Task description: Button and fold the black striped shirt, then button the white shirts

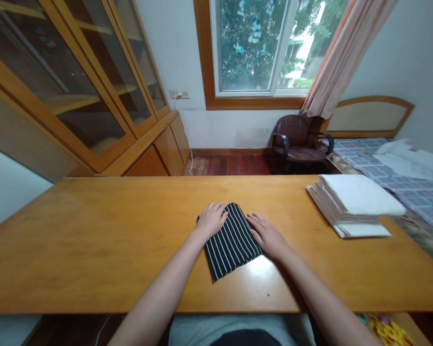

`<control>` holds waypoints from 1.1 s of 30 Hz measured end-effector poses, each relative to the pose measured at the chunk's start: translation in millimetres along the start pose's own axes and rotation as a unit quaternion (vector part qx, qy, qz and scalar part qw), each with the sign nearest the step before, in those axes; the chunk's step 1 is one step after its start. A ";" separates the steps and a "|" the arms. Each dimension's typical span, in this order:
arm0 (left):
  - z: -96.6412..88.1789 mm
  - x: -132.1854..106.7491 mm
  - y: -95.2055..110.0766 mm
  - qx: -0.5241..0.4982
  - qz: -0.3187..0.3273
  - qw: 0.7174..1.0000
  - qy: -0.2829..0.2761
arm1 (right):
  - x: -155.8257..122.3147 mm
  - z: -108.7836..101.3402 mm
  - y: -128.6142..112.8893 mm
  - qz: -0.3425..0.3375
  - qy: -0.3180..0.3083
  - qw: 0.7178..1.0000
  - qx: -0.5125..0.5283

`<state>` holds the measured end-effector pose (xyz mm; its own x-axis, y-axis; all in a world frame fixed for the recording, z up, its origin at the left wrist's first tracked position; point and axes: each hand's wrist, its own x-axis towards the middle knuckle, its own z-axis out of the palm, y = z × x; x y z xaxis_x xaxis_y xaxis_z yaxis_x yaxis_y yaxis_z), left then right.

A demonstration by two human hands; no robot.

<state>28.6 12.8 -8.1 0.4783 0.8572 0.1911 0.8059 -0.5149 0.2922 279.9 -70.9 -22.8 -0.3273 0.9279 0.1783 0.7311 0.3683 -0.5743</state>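
A folded black cloth with white stripes lies flat on the wooden table, somewhat turned toward the right. On its upper left part rests my left hand, palm down with the fingers stretched out. My right hand lies flat along the right edge of the cloth, fingers extended and touching or nearly touching it. Neither hand grips the cloth. Part of the cloth's left side is hidden under my left hand.
A stack of folded white sheets stands at the table's right. Beyond the table are a brown armchair, a bed and a glass-door cabinet. Something yellow shows below the table's front right edge.
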 end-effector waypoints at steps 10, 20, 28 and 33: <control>-15.1 -1.2 -21.0 -0.093 -0.159 0.981 -0.060 | -25.8 -22.8 -13.3 -0.031 0.015 0.997 0.067; -21.3 -25.2 -57.5 -0.248 -0.238 0.930 -0.127 | -12.9 -6.5 -1.7 -0.023 0.086 0.994 0.068; -34.1 -14.2 -65.0 -0.287 -0.113 0.950 -0.046 | 8.4 -1.7 14.7 0.041 0.135 0.987 0.079; -32.4 -5.1 -72.2 -0.262 0.031 0.962 -0.065 | 18.8 -4.7 17.7 0.057 0.140 0.985 0.088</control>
<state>-43.4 45.2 0.1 0.5867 0.8015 0.1154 0.5039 -0.4730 0.7228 289.5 -46.6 -25.8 -0.0537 0.9514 0.3032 0.6312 0.2676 -0.7279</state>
